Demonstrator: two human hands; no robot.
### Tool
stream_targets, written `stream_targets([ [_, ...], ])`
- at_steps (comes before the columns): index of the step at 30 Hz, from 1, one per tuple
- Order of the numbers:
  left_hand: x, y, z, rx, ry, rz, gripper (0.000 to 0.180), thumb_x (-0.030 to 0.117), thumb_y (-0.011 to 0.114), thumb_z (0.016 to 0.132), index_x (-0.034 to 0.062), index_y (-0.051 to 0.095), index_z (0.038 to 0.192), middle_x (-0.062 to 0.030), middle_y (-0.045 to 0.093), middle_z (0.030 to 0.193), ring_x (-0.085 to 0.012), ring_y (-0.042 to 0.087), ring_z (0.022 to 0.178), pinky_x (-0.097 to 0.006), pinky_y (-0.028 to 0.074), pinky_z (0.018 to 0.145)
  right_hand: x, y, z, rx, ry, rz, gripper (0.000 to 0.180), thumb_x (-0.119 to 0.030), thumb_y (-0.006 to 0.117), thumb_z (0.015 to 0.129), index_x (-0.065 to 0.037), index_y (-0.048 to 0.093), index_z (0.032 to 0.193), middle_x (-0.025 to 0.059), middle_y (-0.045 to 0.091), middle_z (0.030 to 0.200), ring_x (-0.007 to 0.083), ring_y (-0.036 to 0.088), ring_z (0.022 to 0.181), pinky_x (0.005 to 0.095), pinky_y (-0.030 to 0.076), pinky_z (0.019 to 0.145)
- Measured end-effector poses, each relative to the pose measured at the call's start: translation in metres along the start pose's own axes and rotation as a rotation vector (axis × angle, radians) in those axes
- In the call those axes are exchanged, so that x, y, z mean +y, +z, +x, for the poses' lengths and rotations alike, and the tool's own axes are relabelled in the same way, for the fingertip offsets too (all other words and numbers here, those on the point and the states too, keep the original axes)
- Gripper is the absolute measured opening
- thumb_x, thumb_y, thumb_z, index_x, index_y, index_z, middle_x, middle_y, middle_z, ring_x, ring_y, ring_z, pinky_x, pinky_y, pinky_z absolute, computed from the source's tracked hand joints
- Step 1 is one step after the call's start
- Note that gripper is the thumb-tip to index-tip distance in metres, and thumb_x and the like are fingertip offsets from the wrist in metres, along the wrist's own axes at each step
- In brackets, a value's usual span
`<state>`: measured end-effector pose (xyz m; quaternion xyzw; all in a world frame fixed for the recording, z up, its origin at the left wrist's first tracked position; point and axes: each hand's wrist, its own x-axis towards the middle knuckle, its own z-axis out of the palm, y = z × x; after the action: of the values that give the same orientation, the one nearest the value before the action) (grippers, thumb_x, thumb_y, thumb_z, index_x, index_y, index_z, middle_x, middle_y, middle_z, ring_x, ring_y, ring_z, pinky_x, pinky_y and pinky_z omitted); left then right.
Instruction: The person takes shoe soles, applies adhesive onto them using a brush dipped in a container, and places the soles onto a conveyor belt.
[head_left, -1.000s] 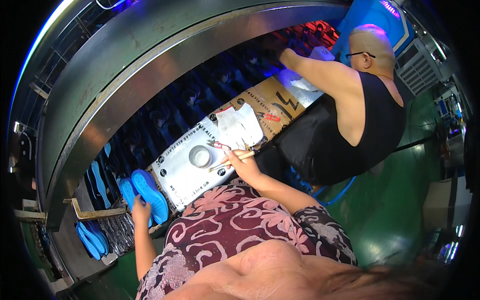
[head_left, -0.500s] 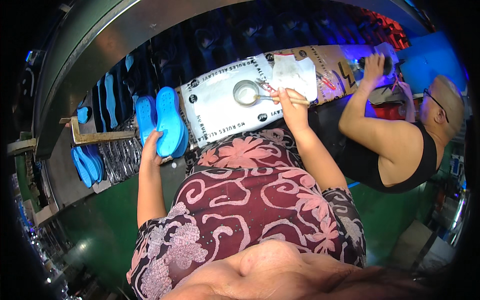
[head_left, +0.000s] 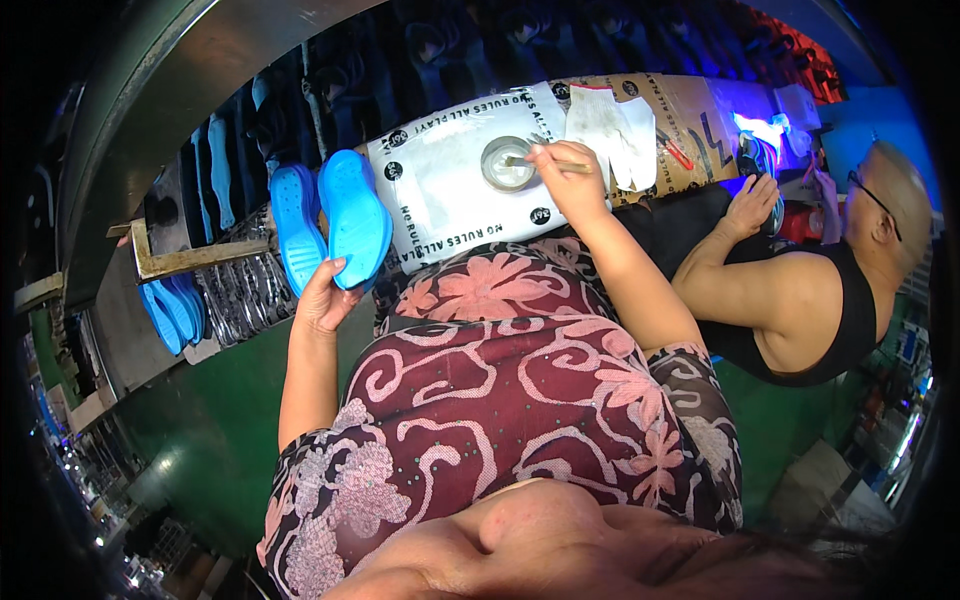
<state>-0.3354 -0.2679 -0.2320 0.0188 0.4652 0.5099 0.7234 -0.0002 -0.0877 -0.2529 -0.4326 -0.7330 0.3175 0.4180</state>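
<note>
My left hand (head_left: 325, 300) is closed on the heel end of a bright blue shoe sole (head_left: 358, 212), lifted and tilted at the left of the work surface. Beside it lies another blue sole (head_left: 296, 218), its inner side grooved. In my right hand (head_left: 578, 182) is a brush (head_left: 574, 166) with a wooden handle, pinched between the fingers. The brush's tip reaches into a small round grey cup (head_left: 487, 166) with something pale inside. Under the cup is a white printed plastic sheet (head_left: 430, 185).
White cloth pieces (head_left: 612, 130) and a red-handled tool (head_left: 679, 152) lie right of the cup. A co-worker (head_left: 800, 300) handles a shoe under bright blue light. A metal bracket (head_left: 200, 262) and more blue soles (head_left: 172, 312) are at the left; dark racks line the back.
My left hand has raised the sole and drawn it slightly right, apart from the other sole. My right hand has moved up and left, changing the brush's angle at the cup.
</note>
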Motion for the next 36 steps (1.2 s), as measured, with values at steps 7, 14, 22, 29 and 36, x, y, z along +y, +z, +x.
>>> stream_targets([
  [7, -0.012, 0.084, -0.010, 0.054, 0.455, 0.499, 0.055, 0.008, 0.059, 0.078, 0.0010, 0.031, 0.125, -0.0138, 0.055, 0.105, -0.0194, 0.060, 0.082, -0.027, 0.052, 0.058, -0.029, -0.026, -0.011, 0.143, 0.357, 0.505, 0.034, -0.024, 0.048, 0.092, 0.004, 0.063, 0.082, 0.0075, 0.061, 0.073, 0.0124, 0.054, 0.067, 0.0250, 0.043, 0.066],
  [14, -0.022, 0.122, 0.013, 0.095, 0.799, 0.781, 0.044, 0.008, 0.060, 0.079, -0.0035, 0.039, 0.116, -0.0142, 0.057, 0.102, -0.0184, 0.060, 0.087, -0.030, 0.051, 0.072, -0.079, -0.036, -0.023, 0.156, 0.305, 0.734, 0.034, -0.023, 0.047, 0.093, 0.003, 0.063, 0.079, 0.0107, 0.063, 0.079, 0.0133, 0.054, 0.067, 0.0254, 0.044, 0.067],
  [22, -0.028, 0.142, 0.012, 0.043, 1.030, 0.867, 0.049, 0.004, 0.060, 0.075, -0.0060, 0.039, 0.118, -0.0135, 0.060, 0.099, -0.0169, 0.061, 0.085, -0.028, 0.049, 0.074, -0.116, -0.025, -0.016, -0.031, -0.310, 0.211, 0.025, -0.015, 0.051, 0.086, -0.003, 0.064, 0.069, 0.0062, 0.060, 0.062, 0.0199, 0.054, 0.061, 0.0333, 0.039, 0.072],
  [29, -0.025, 0.142, 0.012, 0.053, 1.097, 0.930, 0.048, 0.004, 0.060, 0.074, -0.0059, 0.041, 0.117, -0.0140, 0.061, 0.095, -0.0169, 0.061, 0.083, -0.028, 0.049, 0.073, -0.113, -0.018, -0.013, -0.017, -0.350, 0.109, 0.022, -0.014, 0.055, 0.083, -0.005, 0.064, 0.065, 0.0056, 0.059, 0.060, 0.0210, 0.051, 0.057, 0.0313, 0.037, 0.064],
  [36, -0.025, 0.139, 0.015, 0.071, 1.147, 1.003, 0.046, 0.003, 0.061, 0.072, -0.0054, 0.043, 0.113, -0.0131, 0.063, 0.084, -0.0167, 0.063, 0.076, -0.027, 0.049, 0.069, -0.112, -0.029, -0.013, 0.002, -0.284, 0.145, 0.023, -0.013, 0.054, 0.083, -0.005, 0.064, 0.064, 0.0055, 0.059, 0.060, 0.0205, 0.052, 0.058, 0.0308, 0.038, 0.067],
])
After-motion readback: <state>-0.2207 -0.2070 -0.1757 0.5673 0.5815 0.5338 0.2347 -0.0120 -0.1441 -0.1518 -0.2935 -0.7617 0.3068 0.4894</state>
